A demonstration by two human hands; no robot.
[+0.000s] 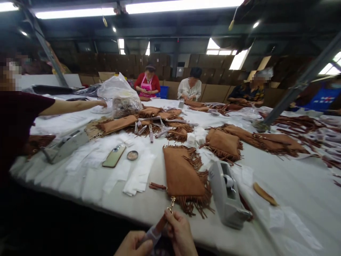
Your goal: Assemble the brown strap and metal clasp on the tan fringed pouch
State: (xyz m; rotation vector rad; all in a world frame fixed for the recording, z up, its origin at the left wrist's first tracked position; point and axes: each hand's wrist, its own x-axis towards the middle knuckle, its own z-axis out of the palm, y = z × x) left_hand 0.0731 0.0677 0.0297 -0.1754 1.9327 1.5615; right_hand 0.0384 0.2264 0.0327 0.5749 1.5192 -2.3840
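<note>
A brown fringed bag (pixel 183 172) lies flat on the table's near edge, its gold clasp (pixel 172 203) hanging toward me. My right hand (pixel 179 229) pinches the brown strap (pixel 161 224) just below that clasp. Lower down, my left hand (pixel 135 243) grips the same strap where a pale, translucent wrapping (pixel 153 234) covers it. The strap's lower part is out of sight behind my hands. A short brown zipper pull (pixel 157 186) sticks out from the bag's left side.
A grey tape dispenser (pixel 227 195) stands right of the bag, with a curved tan piece (pixel 265 193) beyond it. Left lie white sheets (pixel 141 174), a phone (pixel 114 156) and a small round tin (pixel 132 155). More fringed bags (pixel 223 142) cover the middle. Several people work around the table.
</note>
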